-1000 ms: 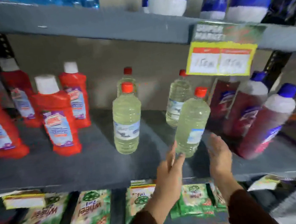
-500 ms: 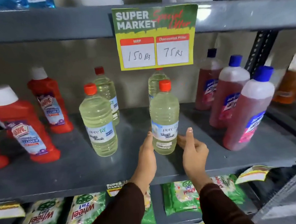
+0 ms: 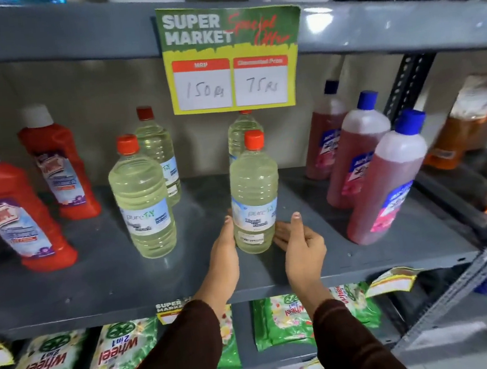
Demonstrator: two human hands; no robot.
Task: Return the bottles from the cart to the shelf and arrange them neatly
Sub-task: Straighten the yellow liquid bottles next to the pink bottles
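Note:
Several clear bottles of pale yellow liquid with red caps stand on the grey shelf (image 3: 96, 284). The front right bottle (image 3: 255, 195) stands upright near the shelf's middle. My left hand (image 3: 223, 246) lies flat against its lower left side. My right hand (image 3: 300, 238) reaches its lower right side with the fingertips, thumb raised a little apart. Another bottle (image 3: 242, 130) stands right behind it, partly hidden. Two more form a row to the left: a front one (image 3: 142, 201) and a back one (image 3: 157, 151).
Red cleaner bottles (image 3: 14, 214) with white caps stand at the left. Reddish bottles with blue caps (image 3: 386, 181) stand at the right, close to my right hand. A price sign (image 3: 230, 56) hangs from the shelf above. Green detergent packets (image 3: 116, 357) fill the lower shelf.
The bottle between my hands went from tilted in the air to upright on the shelf. Both hands have stayed at its base since half a second ago.

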